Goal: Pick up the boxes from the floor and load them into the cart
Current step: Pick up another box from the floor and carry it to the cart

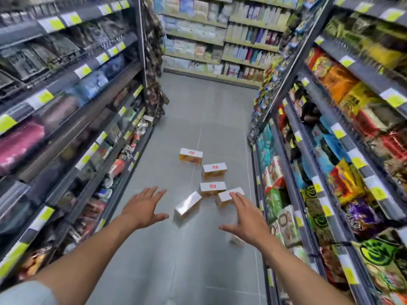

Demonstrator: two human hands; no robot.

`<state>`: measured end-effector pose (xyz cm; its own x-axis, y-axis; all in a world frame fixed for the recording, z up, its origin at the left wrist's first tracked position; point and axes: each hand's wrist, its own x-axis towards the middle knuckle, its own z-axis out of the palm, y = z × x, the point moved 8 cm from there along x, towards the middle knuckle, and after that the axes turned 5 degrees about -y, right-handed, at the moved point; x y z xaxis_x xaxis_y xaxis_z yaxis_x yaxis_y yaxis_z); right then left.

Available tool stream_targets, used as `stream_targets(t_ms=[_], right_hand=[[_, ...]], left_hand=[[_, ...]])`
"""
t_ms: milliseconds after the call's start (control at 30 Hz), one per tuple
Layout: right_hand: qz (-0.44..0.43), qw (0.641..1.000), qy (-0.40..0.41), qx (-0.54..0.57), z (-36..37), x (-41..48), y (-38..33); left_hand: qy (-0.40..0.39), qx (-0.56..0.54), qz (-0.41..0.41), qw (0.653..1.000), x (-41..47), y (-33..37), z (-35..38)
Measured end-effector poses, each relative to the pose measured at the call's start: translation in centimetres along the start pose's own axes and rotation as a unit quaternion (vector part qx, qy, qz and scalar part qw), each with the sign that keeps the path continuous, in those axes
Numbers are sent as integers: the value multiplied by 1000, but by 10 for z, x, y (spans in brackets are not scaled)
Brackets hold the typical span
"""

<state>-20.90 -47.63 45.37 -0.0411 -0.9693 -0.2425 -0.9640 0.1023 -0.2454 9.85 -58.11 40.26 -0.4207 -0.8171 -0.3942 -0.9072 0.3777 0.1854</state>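
Several white-topped boxes with orange sides lie scattered on the grey tiled floor of a shop aisle. The farthest box [190,156] sits alone. Closer come a second box [214,171], a third [212,188], and a tilted one [187,206] showing a silvery face. My right hand [245,217] is stretched out, fingers spread, overlapping the nearest right box [226,195] in the view. Another box [236,239] peeks out below that hand's wrist. My left hand [144,206] is also held out, fingers apart, empty, left of the tilted box. No cart is in view.
Dark shelving [72,119] full of packaged goods lines the left side. Shelves [326,155] of colourful snack bags line the right. A wooden shelf wall [220,40] closes the far end, where a cross aisle runs. Bare floor [180,260] lies between me and the boxes.
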Motion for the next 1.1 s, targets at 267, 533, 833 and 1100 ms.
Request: stream_targets(t_ms=[267, 533, 833, 1100], right_hand=[[-4, 1000, -25, -10, -20, 119, 5], [-50, 997, -52, -21, -27, 263, 28], [-112, 982, -141, -61, -14, 445, 71], [-163, 951, -251, -78, 101, 535, 65]], left_hand=[[-2, -29, -12, 1000, 81, -20, -20], [-18, -42, -62, 997, 173, -37, -22], [-64, -87, -138, 984, 298, -26, -14], [-127, -154, -180, 963, 377, -33, 70]])
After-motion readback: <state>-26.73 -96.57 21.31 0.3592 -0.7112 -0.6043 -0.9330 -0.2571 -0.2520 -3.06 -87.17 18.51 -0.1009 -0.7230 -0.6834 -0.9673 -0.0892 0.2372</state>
